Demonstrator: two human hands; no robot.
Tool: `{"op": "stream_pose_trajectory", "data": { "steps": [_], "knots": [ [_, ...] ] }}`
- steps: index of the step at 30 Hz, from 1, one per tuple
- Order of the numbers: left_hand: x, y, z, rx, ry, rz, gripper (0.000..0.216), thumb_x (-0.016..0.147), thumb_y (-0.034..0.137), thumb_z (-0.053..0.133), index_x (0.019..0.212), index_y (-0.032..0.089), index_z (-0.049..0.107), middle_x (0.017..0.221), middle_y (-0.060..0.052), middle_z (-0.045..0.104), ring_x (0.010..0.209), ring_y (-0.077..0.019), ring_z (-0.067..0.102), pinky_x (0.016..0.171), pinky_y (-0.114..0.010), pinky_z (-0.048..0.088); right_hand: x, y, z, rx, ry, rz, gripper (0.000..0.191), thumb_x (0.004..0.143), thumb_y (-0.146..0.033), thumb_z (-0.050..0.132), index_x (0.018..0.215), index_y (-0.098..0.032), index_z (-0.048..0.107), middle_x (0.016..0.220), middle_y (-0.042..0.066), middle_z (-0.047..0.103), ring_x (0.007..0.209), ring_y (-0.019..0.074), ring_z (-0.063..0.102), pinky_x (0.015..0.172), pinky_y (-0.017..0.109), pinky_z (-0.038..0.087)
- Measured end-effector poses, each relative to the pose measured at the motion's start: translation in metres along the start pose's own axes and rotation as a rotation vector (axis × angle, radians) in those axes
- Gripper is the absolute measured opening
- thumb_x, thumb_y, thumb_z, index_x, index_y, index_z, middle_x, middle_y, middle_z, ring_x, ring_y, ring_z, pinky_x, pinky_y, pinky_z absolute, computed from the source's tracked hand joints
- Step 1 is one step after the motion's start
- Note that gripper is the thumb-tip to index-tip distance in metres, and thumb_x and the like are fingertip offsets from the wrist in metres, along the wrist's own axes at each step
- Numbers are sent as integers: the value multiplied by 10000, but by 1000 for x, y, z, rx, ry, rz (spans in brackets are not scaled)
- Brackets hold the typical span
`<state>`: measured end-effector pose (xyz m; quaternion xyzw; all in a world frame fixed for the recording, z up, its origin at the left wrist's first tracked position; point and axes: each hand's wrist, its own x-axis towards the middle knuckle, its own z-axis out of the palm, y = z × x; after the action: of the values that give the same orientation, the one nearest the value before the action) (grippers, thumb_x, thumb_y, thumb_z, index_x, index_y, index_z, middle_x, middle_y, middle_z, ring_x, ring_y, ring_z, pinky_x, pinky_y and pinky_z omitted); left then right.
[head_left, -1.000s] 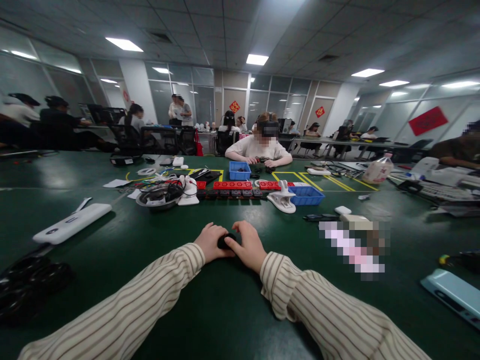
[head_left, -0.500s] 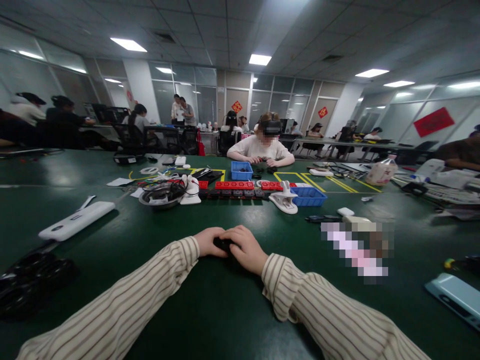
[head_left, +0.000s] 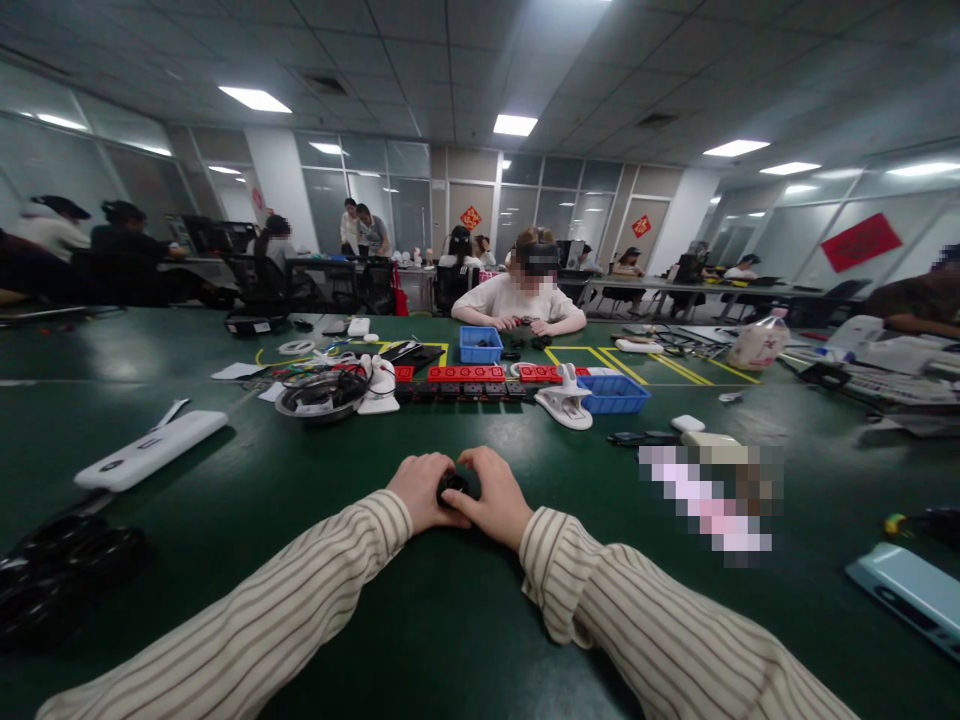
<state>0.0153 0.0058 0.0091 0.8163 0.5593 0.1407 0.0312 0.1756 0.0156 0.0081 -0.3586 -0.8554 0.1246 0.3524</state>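
Both hands are closed around a small black rounded object (head_left: 459, 486), just above or on the green tabletop in the middle of the view. My left hand (head_left: 424, 490) wraps its left side, fingers curled over. My right hand (head_left: 496, 496) grips it from the right, with the thumb laid across its near side. A dark hollow shows in the object's top; the fingers hide most of the rest, and its exact kind cannot be made out.
Across the green table (head_left: 360, 600) are red sockets (head_left: 466, 373), blue bins (head_left: 615, 394) (head_left: 480, 345), a white clamp (head_left: 564, 400) and a metal bowl of cables (head_left: 319, 395). Black coils (head_left: 67, 570) and a white power bank-like case (head_left: 154, 450) lie left. A person (head_left: 521, 295) sits opposite.
My left hand has shifted right and turned more around the black object. My right fingers have lifted off its top, so more of the object shows between the hands.
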Motion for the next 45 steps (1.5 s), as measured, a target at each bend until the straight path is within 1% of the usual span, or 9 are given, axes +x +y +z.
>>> {"op": "stream_pose_trajectory", "data": {
  "steps": [7, 14, 20, 27, 31, 34, 37, 41, 45],
  "knots": [
    [-1, 7, -4, 32, -100, -40, 436, 619, 500, 624, 892, 161, 596, 847, -63, 601, 844, -265, 562, 747, -377, 404, 1, -2, 0, 31, -38, -46, 164, 715, -225, 603, 849, -169, 528, 827, 28, 532, 813, 171, 471, 751, 312, 382],
    [4, -16, 0, -87, -125, 51, 364, 602, 460, 672, 855, 201, 635, 940, -25, 572, 910, -231, 520, 790, -329, 387, 2, -3, -5, 106, -106, -125, 266, 705, -79, 524, 953, -165, 566, 921, 41, 563, 878, 178, 473, 810, 330, 376],
    [6, -25, 7, -108, -116, 68, 465, 586, 479, 678, 951, 200, 610, 956, -26, 567, 911, -241, 517, 814, -356, 385, 1, -6, -5, 90, -161, -160, 319, 763, -216, 563, 1081, -211, 537, 1000, 48, 540, 931, 191, 466, 837, 357, 371],
    [2, -16, 2, -110, -47, 44, 702, 477, 572, 713, 1032, 183, 532, 973, -46, 579, 911, -254, 540, 807, -369, 391, 0, -4, -1, 76, -36, -40, 472, 686, -326, 654, 1092, -175, 467, 1037, 72, 515, 968, 211, 469, 849, 374, 377],
    [3, -9, -2, -41, -99, 53, 542, 519, 598, 675, 842, 172, 581, 795, -30, 593, 799, -251, 564, 721, -347, 402, 1, -3, 4, 30, -42, 10, 305, 709, -328, 635, 940, -164, 522, 907, 55, 534, 862, 194, 486, 776, 353, 397],
    [4, -11, -1, -56, -111, 59, 433, 580, 513, 672, 842, 177, 597, 771, -21, 584, 758, -221, 564, 682, -301, 405, 2, -4, 4, 36, -66, -37, 171, 745, -253, 587, 890, -169, 553, 860, 42, 533, 849, 181, 481, 774, 335, 392],
    [6, -17, 3, -142, -101, 89, 404, 587, 439, 690, 897, 197, 601, 795, 1, 574, 746, -185, 552, 684, -264, 403, 2, -5, 1, 78, -87, -100, 206, 741, -151, 536, 942, -180, 569, 890, 41, 546, 868, 176, 479, 792, 330, 385],
    [8, -24, 9, -202, -108, 117, 332, 551, 419, 719, 758, 182, 612, 768, 12, 557, 755, -179, 542, 695, -253, 402, 1, -6, -3, 114, -161, -208, 283, 727, -68, 471, 952, -195, 586, 967, 34, 580, 906, 177, 477, 827, 343, 368],
    [8, -24, 9, -193, -118, 101, 392, 543, 434, 716, 831, 186, 620, 825, -2, 576, 799, -205, 550, 729, -282, 408, -1, -9, -5, 99, -141, -241, 304, 756, -166, 506, 1055, -203, 544, 1059, 53, 533, 985, 197, 449, 869, 368, 350]
  ]
}}
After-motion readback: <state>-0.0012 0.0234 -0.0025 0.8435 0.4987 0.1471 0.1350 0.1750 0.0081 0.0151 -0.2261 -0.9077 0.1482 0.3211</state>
